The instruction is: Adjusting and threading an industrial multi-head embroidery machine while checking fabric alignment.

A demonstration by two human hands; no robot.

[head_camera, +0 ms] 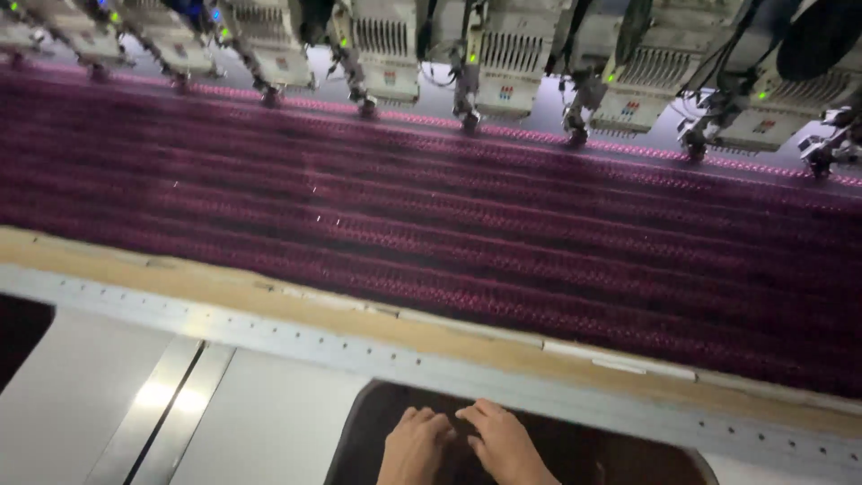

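The hands, left hand [415,442] and right hand [503,442], rest together, fingers curled, gripping nothing visible, inside the dark table opening [620,458] below the maroon embroidered fabric [503,242]; reaching upward risks the stitching heads [467,108] snagging fingers.

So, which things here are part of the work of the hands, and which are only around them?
In hand:
- left hand and right hand, close together, fingers down in the dark opening of the machine table
- what they touch there is too dark to tell

Only around:
- purple fabric stretched flat
- row of embroidery heads above it
- tan frame edge
- grey table panels
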